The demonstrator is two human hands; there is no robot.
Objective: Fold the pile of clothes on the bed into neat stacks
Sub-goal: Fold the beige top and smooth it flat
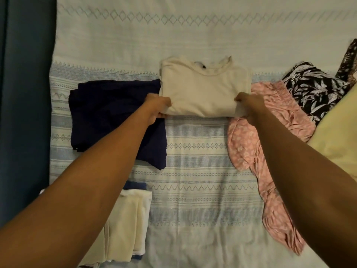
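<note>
Cream T-shirt [204, 89] lies folded into a neat rectangle near the middle of the bed [193, 161], neckline turned away from the person and its near edge raised slightly off the patterned white-and-blue bedspread. The left grip [157, 107] pinches the shirt's near left corner, thumb on top and fingers curled beneath the fold. The right grip [251, 106] holds the near right corner the same way, with a bit of fabric bunched between thumb and fingers. Both bare forearms reach forward from the lower corners of the view. Just left of the shirt, touching its side, sits a folded navy garment [108, 117], partly covered by the left forearm. Nearer the person on the left lies a folded cream stack [127, 225] with a blue-edged piece [135, 185] showing under its far end. To the right, a pink floral garment [249, 147] sprawls unfolded and passes under the right forearm. Beyond it lies a crumpled black-and-white leaf-print garment [313, 88], and a pale yellow cloth [340, 132] sits at the right edge. A dark blue surface [25, 93] borders the bed on the left.
</note>
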